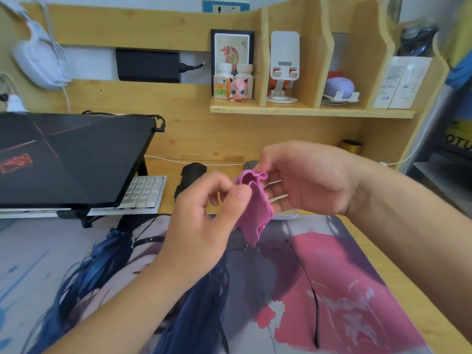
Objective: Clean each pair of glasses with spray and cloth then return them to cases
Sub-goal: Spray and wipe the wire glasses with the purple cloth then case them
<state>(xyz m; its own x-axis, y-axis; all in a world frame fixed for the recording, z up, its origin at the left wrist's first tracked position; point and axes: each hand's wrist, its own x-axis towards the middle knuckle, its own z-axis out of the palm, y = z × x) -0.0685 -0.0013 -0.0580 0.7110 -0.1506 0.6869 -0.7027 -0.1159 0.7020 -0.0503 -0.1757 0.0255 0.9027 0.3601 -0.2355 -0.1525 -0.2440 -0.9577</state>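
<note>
Both hands hold the pink cloth [255,208] up over the tabletop [398,254]: the left hand [204,221] pinches one edge, the right hand [306,180] grips its top, probably spreading it for wiping. The glasses [275,245] lie unfolded below, within reach.

Two bare forearms in view, no sleeves. Left hand [204,221] and right hand [311,180]: no rings, watch, gloves. Short, unpainted nails.

A home study desk: closed laptop [69,159] on a stand, wooden shelf [311,112] with trinkets.
</note>
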